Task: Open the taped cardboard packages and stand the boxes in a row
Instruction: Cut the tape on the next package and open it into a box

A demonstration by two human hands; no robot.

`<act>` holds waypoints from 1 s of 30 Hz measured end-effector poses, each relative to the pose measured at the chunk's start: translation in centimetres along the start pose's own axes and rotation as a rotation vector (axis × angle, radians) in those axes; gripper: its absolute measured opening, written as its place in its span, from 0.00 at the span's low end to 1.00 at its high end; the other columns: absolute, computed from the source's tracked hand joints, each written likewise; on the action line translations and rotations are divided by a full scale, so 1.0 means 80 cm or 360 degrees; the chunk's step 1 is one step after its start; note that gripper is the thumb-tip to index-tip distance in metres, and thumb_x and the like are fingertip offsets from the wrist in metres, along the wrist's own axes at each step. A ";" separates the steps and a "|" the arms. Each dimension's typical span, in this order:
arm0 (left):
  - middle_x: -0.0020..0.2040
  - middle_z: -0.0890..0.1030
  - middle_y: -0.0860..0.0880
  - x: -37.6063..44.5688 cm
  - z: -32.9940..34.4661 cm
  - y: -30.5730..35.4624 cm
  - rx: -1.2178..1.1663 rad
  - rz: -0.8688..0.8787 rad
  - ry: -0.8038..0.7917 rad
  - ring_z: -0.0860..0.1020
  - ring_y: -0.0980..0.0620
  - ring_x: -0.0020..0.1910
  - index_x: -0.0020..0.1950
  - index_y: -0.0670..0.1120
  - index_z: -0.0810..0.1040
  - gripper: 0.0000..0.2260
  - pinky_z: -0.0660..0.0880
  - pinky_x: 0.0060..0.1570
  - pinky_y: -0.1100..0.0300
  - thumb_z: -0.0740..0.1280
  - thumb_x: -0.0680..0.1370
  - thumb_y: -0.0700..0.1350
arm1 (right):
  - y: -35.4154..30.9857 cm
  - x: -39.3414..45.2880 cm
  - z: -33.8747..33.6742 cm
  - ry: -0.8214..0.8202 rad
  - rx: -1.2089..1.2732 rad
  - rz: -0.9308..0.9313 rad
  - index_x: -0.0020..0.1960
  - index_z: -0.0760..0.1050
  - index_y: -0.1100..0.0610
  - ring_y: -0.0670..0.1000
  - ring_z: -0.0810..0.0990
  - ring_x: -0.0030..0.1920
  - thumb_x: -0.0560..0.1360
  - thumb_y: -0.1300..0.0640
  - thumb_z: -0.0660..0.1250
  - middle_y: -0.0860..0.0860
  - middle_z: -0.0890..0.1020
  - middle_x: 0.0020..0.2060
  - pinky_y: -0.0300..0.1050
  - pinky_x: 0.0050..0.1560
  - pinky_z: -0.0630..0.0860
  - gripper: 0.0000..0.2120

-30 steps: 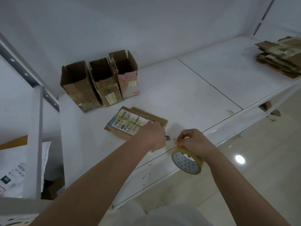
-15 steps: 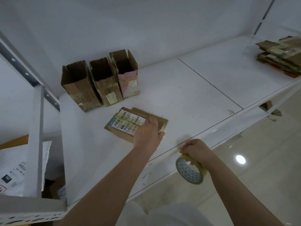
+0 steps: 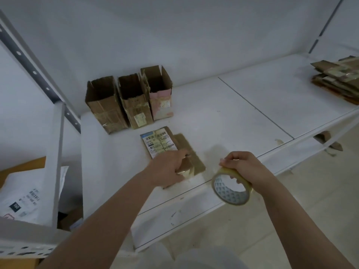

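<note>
Three opened cardboard boxes stand upright in a row at the back left of the white shelf [image 3: 233,117]: a brown one [image 3: 104,105], a taped brown one [image 3: 134,101] and a pink-fronted one [image 3: 159,94]. In front of them a flat cardboard package [image 3: 159,144] with a printed shipping label lies on the shelf. My left hand [image 3: 167,169] grips its near end, fingers curled around the edge. My right hand [image 3: 242,166] holds a roll of yellowish tape [image 3: 231,191] over the shelf's front edge, to the right of the package.
A stack of flattened cardboard packages [image 3: 338,80] lies at the far right of the shelf. A white shelf post [image 3: 56,152] rises at the left, with a white mailer bag [image 3: 25,195] on the lower level behind it. Tiled floor lies below at the right.
My left hand moved from meeting the right hand at the shelf edge onto the flat package and now grips its near end. The package has turned slightly. My right hand keeps the tape roll.
</note>
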State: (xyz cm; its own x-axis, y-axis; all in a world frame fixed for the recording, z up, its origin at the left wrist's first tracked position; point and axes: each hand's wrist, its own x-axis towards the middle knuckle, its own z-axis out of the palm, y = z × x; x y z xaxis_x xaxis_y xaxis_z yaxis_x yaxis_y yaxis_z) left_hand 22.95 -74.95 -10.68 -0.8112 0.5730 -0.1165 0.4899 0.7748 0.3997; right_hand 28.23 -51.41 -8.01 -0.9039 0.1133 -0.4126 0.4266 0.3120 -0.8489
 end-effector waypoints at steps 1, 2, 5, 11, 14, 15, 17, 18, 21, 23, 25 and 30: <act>0.36 0.69 0.57 -0.010 -0.007 -0.011 0.0015 0.0075 -0.0059 0.69 0.59 0.36 0.64 0.49 0.71 0.23 0.70 0.40 0.58 0.74 0.72 0.45 | -0.006 -0.001 0.000 -0.0033 -0.0002 -0.0025 0.41 0.80 0.60 0.46 0.76 0.27 0.75 0.56 0.71 0.56 0.82 0.35 0.38 0.26 0.71 0.08; 0.35 0.70 0.57 -0.019 -0.013 -0.020 0.0039 0.0125 -0.0122 0.68 0.60 0.35 0.62 0.51 0.71 0.22 0.70 0.39 0.59 0.74 0.71 0.44 | -0.011 0.000 0.002 -0.0061 -0.0014 -0.0044 0.40 0.80 0.59 0.46 0.76 0.27 0.75 0.56 0.71 0.58 0.83 0.38 0.38 0.26 0.71 0.08; 0.34 0.70 0.56 -0.037 -0.019 -0.038 0.0022 0.0128 -0.0245 0.69 0.61 0.34 0.63 0.55 0.70 0.24 0.72 0.41 0.57 0.75 0.71 0.44 | -0.021 0.002 0.018 -0.0144 -0.0090 -0.0075 0.38 0.79 0.58 0.46 0.76 0.26 0.76 0.56 0.71 0.59 0.85 0.44 0.38 0.24 0.70 0.09; 0.35 0.74 0.53 -0.054 -0.011 -0.036 -0.0764 -0.0184 0.0131 0.72 0.62 0.32 0.66 0.59 0.71 0.27 0.71 0.40 0.69 0.78 0.70 0.50 | -0.036 -0.002 0.039 -0.0224 -0.0156 -0.0129 0.39 0.79 0.57 0.49 0.79 0.30 0.75 0.55 0.72 0.52 0.84 0.38 0.39 0.26 0.73 0.08; 0.38 0.80 0.55 -0.059 -0.011 -0.023 -0.1102 -0.0516 0.0610 0.79 0.59 0.36 0.49 0.56 0.79 0.04 0.77 0.37 0.60 0.72 0.76 0.51 | -0.046 -0.009 0.042 -0.0232 -0.0173 -0.0184 0.41 0.80 0.58 0.46 0.79 0.28 0.75 0.55 0.71 0.49 0.83 0.33 0.38 0.26 0.72 0.07; 0.38 0.81 0.55 -0.059 -0.012 -0.016 -0.1224 -0.0623 0.0718 0.81 0.55 0.37 0.45 0.54 0.81 0.04 0.78 0.38 0.57 0.70 0.77 0.53 | -0.049 -0.011 0.043 -0.0243 -0.0173 -0.0191 0.41 0.81 0.58 0.46 0.78 0.28 0.76 0.55 0.71 0.48 0.82 0.32 0.37 0.26 0.72 0.07; 0.37 0.82 0.54 -0.059 -0.015 0.003 -0.1460 -0.0729 0.0806 0.82 0.53 0.39 0.44 0.51 0.83 0.15 0.79 0.43 0.56 0.67 0.75 0.61 | -0.056 -0.017 0.047 -0.0270 -0.0169 -0.0218 0.41 0.80 0.57 0.45 0.78 0.27 0.76 0.54 0.71 0.48 0.81 0.30 0.38 0.26 0.72 0.08; 0.38 0.82 0.54 -0.060 -0.019 0.014 -0.1512 -0.0721 0.0783 0.81 0.55 0.40 0.46 0.50 0.83 0.21 0.77 0.44 0.58 0.65 0.71 0.66 | -0.059 -0.019 0.049 -0.0283 -0.0169 -0.0238 0.41 0.80 0.57 0.45 0.78 0.27 0.76 0.54 0.71 0.49 0.81 0.30 0.38 0.26 0.72 0.08; 0.39 0.85 0.51 -0.061 -0.025 0.043 -0.1570 -0.0654 0.0550 0.83 0.53 0.42 0.45 0.44 0.84 0.29 0.76 0.41 0.60 0.64 0.66 0.69 | -0.066 -0.026 0.057 -0.0307 -0.0173 -0.0288 0.41 0.80 0.57 0.45 0.78 0.27 0.76 0.54 0.71 0.51 0.81 0.31 0.38 0.27 0.72 0.08; 0.36 0.85 0.47 -0.060 -0.024 0.049 -0.1577 -0.0638 0.0493 0.83 0.43 0.40 0.39 0.42 0.83 0.21 0.81 0.43 0.52 0.72 0.68 0.61 | -0.068 -0.029 0.063 -0.0320 -0.0182 -0.0296 0.43 0.80 0.58 0.45 0.78 0.27 0.76 0.54 0.70 0.51 0.81 0.31 0.38 0.26 0.72 0.08; 0.31 0.82 0.47 -0.062 -0.025 0.047 -0.1575 -0.0622 0.0588 0.80 0.46 0.34 0.34 0.43 0.81 0.13 0.81 0.41 0.51 0.76 0.71 0.50 | -0.067 -0.032 0.067 -0.0398 -0.0097 -0.0269 0.47 0.81 0.59 0.45 0.78 0.27 0.77 0.54 0.69 0.51 0.82 0.32 0.38 0.26 0.74 0.08; 0.28 0.80 0.53 -0.082 -0.037 0.024 -0.1445 -0.0744 0.0833 0.78 0.57 0.30 0.38 0.39 0.77 0.14 0.77 0.36 0.60 0.74 0.74 0.48 | -0.060 -0.036 0.056 -0.0585 0.0362 -0.0285 0.61 0.79 0.48 0.43 0.81 0.36 0.68 0.49 0.69 0.45 0.84 0.39 0.38 0.36 0.75 0.21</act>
State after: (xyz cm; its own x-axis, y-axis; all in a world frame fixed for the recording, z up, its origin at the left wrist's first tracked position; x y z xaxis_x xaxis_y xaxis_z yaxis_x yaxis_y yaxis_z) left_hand 28.24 -78.03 -6.47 -0.9907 -0.0665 -0.1189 -0.1329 0.2824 0.9501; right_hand 28.91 -57.48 -4.22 -0.9098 -0.2783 -0.3079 0.2985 0.0767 -0.9513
